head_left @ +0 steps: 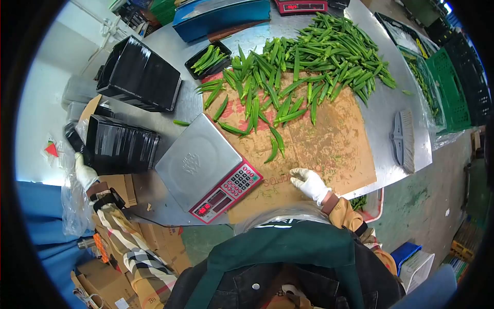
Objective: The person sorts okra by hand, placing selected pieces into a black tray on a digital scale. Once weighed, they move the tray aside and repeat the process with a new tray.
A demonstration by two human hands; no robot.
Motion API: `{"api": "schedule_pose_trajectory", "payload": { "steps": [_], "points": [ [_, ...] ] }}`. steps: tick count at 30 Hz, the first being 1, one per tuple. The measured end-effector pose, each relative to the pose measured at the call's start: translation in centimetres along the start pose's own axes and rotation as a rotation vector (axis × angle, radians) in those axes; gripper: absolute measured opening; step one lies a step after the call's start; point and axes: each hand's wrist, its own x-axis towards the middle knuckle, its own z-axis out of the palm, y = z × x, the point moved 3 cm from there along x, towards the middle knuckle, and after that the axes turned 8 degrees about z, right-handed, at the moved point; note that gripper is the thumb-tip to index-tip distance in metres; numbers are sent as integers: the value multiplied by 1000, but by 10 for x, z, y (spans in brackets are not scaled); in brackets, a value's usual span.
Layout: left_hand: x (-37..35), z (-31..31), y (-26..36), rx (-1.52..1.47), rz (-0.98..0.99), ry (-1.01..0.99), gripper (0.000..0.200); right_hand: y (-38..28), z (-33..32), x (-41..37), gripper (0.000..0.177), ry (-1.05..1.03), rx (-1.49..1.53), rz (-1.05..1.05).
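My left hand (85, 169), in a white glove, is at the far left, closed on a black tray (76, 138) beside the stacked black trays (121, 147). Over the cardboard sheet (329, 149), my gloved right hand (309, 184) has its fingers apart and holds nothing. Between the hands stands a scale (198, 159) with a bare metal plate and a lit red display. Green okra pods (329, 56) lie heaped beyond my right hand, some loose on the cardboard. Behind the scale, a black tray (220, 64) holds okra pods (208, 59).
A taller stack of black trays (139, 74) stands at the back left. At the back are a blue box (221, 19) and a second scale (301, 6). A brush (403, 140) lies at the table's right edge, near a green crate (448, 90).
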Motion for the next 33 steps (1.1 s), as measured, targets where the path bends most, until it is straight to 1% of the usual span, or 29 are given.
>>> {"api": "schedule_pose_trajectory", "payload": {
  "steps": [1,3,4,5,7,8,9,10,11,12,13,14,15,16,17,18,20,21,23,24,25,26,27,28,29,30,31,33],
  "points": [
    [5,-14,0,12,51,69,39,1,-2,0,38,-1,-8,12],
    [-64,5,39,96,442,91,32,-4,-7,-3,37,-1,-24,34],
    [-108,21,56,146,570,24,28,-1,-7,0,36,2,-28,24],
    [-159,38,67,198,653,-82,25,-2,-6,4,35,-9,-49,35],
    [-256,70,73,401,686,-330,22,-5,-2,13,34,-32,-94,56],
    [-300,83,71,426,564,-479,20,-2,2,21,36,-29,-135,17],
    [-334,91,56,390,479,-584,16,-2,1,22,37,-34,-163,22],
    [-352,89,32,448,391,-766,14,-6,2,24,38,-36,-182,20],
    [-363,93,18,577,226,-1161,20,-14,7,30,39,-31,-185,11],
    [-383,91,16,614,442,-1104,28,-17,9,32,40,28,-238,-72],
    [-394,85,-3,562,345,-973,34,-24,9,37,40,-46,-263,-40],
    [-405,88,5,443,282,-927,37,-23,13,42,39,-49,-304,-41],
    [-408,92,12,451,311,-892,38,-36,14,44,41,-86,-370,-2],
    [-411,92,17,439,327,-872,37,-36,21,53,42,-95,-399,-11],
    [-409,96,22,420,344,-837,35,-51,25,62,40,-129,-549,-24],
    [-406,99,24,458,373,-841,35,-66,31,76,38,-189,-660,22],
    [-399,111,33,491,409,-839,35,-98,35,105,35,-230,-802,-66],
    [-399,115,43,490,421,-858,35,-114,38,122,33,-185,-814,-89],
    [-407,129,69,605,590,-844,34,-152,28,130,26,-4,-706,-242],
    [-420,141,91,441,374,-897,28,-171,23,136,22,84,-656,-321],
    [-419,142,70,273,147,-893,30,-182,21,141,20,110,-612,-311],
    [-435,149,70,294,186,-970,30,-187,17,138,22,138,-587,-377],
    [-458,160,73,294,213,-1057,31,-143,1,136,24,125,-363,-445],
    [-464,171,78,162,54,-1063,32,-187,4,130,27,112,-496,-273],
    [-471,181,83,47,-115,-1053,33,-175,3,135,25,206,-498,-322],
    [-491,197,87,32,-192,-1092,33,-159,-9,141,22,319,-530,-352],
    [-511,213,87,-49,-244,-1193,35,-143,-18,148,19,429,-561,-408],
    [-543,239,72,-50,-331,-1337,42,-119,-38,150,14,740,-814,-409]
  ]
}}
